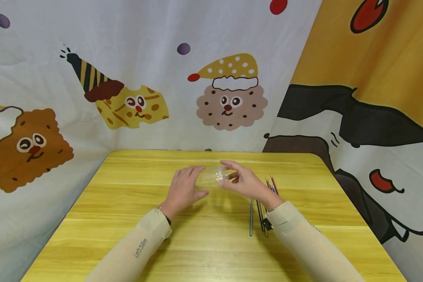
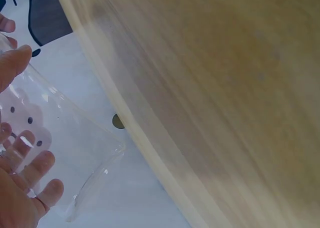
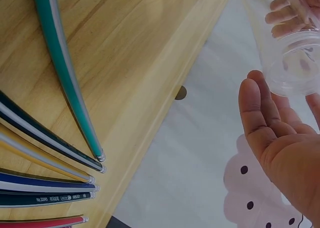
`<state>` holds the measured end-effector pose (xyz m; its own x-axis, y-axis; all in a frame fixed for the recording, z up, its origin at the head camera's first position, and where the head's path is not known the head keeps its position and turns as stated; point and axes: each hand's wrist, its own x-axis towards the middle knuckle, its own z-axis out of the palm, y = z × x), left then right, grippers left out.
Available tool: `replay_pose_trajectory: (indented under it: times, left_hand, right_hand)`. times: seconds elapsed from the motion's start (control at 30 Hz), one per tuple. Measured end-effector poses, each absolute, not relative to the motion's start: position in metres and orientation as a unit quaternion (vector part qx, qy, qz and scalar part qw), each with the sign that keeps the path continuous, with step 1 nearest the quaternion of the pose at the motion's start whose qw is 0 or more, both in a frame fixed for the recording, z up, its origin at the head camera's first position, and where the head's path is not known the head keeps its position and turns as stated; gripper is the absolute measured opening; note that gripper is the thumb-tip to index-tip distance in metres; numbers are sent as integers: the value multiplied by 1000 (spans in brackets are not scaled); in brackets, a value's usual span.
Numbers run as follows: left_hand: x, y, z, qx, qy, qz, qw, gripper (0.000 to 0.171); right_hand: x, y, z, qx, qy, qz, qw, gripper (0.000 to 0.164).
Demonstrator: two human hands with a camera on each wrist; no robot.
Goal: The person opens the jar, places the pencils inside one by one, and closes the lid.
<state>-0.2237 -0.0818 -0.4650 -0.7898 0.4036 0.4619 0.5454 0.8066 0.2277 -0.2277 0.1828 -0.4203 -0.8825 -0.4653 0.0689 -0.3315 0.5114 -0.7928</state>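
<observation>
Hands meet at the middle of the scene, and between them we see a clear cup [image 1: 210,178] lying sideways in the air above the worktop [image 1: 204,243]. Our left hand [image 1: 184,187] holds its left end, the fingers [image 2: 37,170] curving along the far wall; from the left wrist we see them straight through the plastic. Our right hand [image 1: 246,182] grips the ringed right end, its fingers [image 3: 250,93] bent, with thumb below and forefinger above.

Beneath the right wrist, we find a loose group of pencils [image 1: 251,219] lying on the worktop, apart from the cup. From the right wrist we make out teal, yellow, blue, dark green and red among them, several with pale stripes.

Cream sleeves [image 1: 141,244] cover both our forearms, the left one printed with dark lettering. Behind the worktop hangs a white cloth [image 1: 144,35], where we see a cheese print [image 1: 121,115] and a pinkish biscuit print [image 1: 209,115], each wearing a hat.
</observation>
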Motion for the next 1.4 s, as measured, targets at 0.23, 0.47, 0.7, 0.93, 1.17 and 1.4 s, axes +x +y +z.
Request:
replay_pose_trajectory:
  times: [0.23, 0.47, 0.7, 0.93, 1.17, 1.4]
  left_hand:
    - [-223, -82, -465, -253, -931, -173, 197, 89]
    - [-222, -81, -466, -250, -934, -175, 187, 90]
    - [-222, -82, -467, -246, -936, -173, 181, 92]
    - [-222, -83, -468, -246, -936, -170, 187, 91]
    - [-223, -84, -468, -245, -937, -169, 181, 91]
    - [-222, -84, -468, -248, -935, -172, 186, 91]
  right_hand:
    - [-228, 183, -420, -251, 862, -434, 75, 72]
    - [-228, 181, -420, -272, 857, -432, 71, 68]
    - [-227, 179, -418, -277, 859, -424, 73, 70]
    - [-225, 181, -419, -264, 861, -429, 78, 84]
    - [-224, 184, -422, -175, 880, -430, 94, 87]
    - [-224, 184, -423, -129, 879, -443, 120, 85]
